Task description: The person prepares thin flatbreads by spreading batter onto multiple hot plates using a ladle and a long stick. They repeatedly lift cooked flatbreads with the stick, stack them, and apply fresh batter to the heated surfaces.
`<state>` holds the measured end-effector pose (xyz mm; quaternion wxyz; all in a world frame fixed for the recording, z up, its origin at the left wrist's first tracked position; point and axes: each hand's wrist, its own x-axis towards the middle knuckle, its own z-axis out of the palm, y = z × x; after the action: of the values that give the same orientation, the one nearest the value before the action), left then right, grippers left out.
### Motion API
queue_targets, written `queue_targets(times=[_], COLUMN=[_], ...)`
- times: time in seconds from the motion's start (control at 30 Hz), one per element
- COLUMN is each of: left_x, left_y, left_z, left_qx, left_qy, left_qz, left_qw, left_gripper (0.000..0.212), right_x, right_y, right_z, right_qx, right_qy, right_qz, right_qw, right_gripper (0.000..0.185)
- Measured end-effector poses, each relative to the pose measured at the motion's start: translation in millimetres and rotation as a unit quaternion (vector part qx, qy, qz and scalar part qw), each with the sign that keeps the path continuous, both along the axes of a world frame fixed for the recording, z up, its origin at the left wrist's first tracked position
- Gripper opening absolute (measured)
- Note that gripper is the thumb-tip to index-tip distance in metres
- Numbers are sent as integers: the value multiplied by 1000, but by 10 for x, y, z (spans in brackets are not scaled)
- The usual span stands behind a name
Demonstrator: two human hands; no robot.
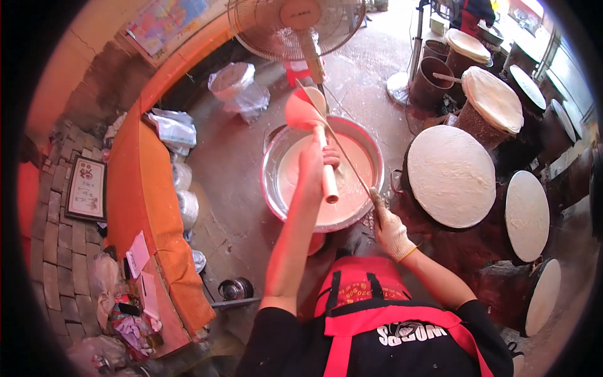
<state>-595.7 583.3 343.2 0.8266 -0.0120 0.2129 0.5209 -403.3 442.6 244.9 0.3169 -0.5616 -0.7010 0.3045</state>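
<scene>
My bare left hand [316,160] grips the handle of a scoop-like ladle [304,110], which is held over a wide metal basin [378,162] of pale, thick batter [294,181]. The ladle's bowl lies past the far rim and its handle end points back towards me. My right hand [390,226], in a white knit glove, holds the near end of a long thin stick [351,162]. This stick slants over the basin and crosses beside the ladle's bowl. Whether stick and ladle touch, I cannot tell.
On my right stand several drum-like stoves topped with round pale sheets, the nearest being a large round sheet [451,176]. A pedestal fan [301,28] rises beyond the basin. Left is a counter with an orange cover [141,179]. Another person [471,16] is at the far right.
</scene>
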Motion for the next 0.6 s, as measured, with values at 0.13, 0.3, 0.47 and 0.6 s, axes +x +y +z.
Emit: queue_targets(times=[0.13, 0.3, 0.47, 0.6], left_x=[-159, -619, -905, -1056], left_y=[-101, 67, 790, 984], left_z=[984, 1936, 1620, 1029], left_qx=[108, 271, 84, -7], left_qy=[176, 470, 482, 333], left_qz=[-26, -39, -236, -374], left_qw=[978, 839, 840, 866], left_gripper=[19, 23, 31, 26], right_x=[94, 84, -239, -268], right_y=[120, 291, 492, 87], right_z=[549, 1136, 1104, 646], right_qx=[70, 252, 175, 157], right_qy=[-35, 30, -99, 0], right_qz=[4, -54, -152, -199], right_qw=[997, 966, 968, 967], right_gripper=[73, 71, 65, 60])
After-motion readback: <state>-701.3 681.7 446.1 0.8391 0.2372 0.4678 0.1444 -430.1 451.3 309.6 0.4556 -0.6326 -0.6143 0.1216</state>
